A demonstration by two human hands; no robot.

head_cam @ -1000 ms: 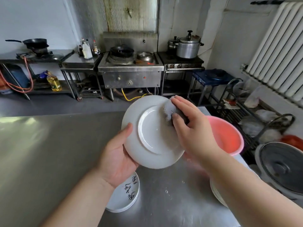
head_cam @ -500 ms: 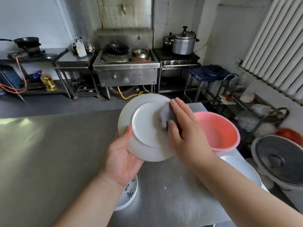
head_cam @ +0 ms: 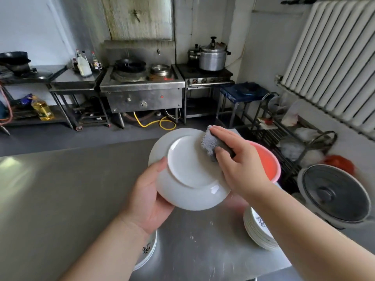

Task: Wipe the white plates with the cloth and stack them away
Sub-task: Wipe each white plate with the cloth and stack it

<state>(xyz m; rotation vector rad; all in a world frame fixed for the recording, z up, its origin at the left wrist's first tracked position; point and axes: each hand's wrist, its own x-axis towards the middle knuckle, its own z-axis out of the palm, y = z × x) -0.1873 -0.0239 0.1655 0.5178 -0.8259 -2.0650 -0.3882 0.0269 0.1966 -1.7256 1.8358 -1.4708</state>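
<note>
Just left of the pink basin (head_cam: 267, 165), the left hand (head_cam: 150, 201) grips a white plate (head_cam: 186, 165) by its near rim — underside up — while the right hand (head_cam: 239, 165) pinches a grey cloth (head_cam: 209, 141) against the plate's far rim; a plate stack (head_cam: 257, 230) sits just nearer than the basin.

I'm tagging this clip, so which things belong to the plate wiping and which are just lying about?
In the job: plate, cloth, left hand, right hand, right plate stack, left plate stack.
Lying about: pressure cooker, oil bottle, wok, pink basin.
</note>
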